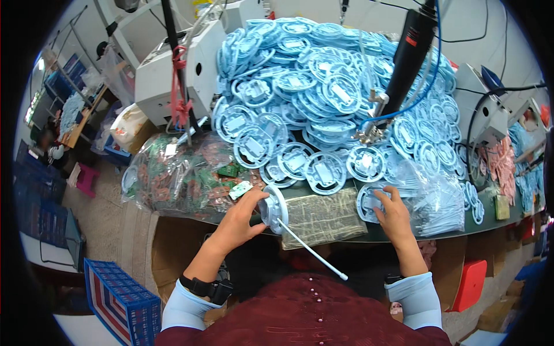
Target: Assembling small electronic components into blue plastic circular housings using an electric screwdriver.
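While the left hand (238, 216) grips a round white-and-blue plastic disc (273, 209) on edge just above the counter's (381, 232) front rim, a thin white tube (312, 251) sticks out of the disc and slants down toward the person's lap. Left fingers are closed around the disc's rim, thumb on the near face. The disc looks light, stiff moulded plastic, likely not slippery; best taken by the rim, since the tube looks bendy and poor to hold by. The right hand (394, 214) rests on another pale blue disc (369, 202) lying flat on the counter, fingers curled onto it; whether it truly pinches it I cannot tell. Between the hands sits a flat block wrapped in grey-green film (323, 216). Just right of the right hand lies a clear bag of pale blue tubes (441, 205). Behind, a big heap of pale blue discs (323, 92) covers the counter, with a black hanging power screwdriver (404, 63) and its blue cable (430, 81) over it. To the left, a clear bag of green circuit boards (179, 173); beyond it, a white machine housing (173, 69). A blue crate (118, 300) stands on the floor, lower left.
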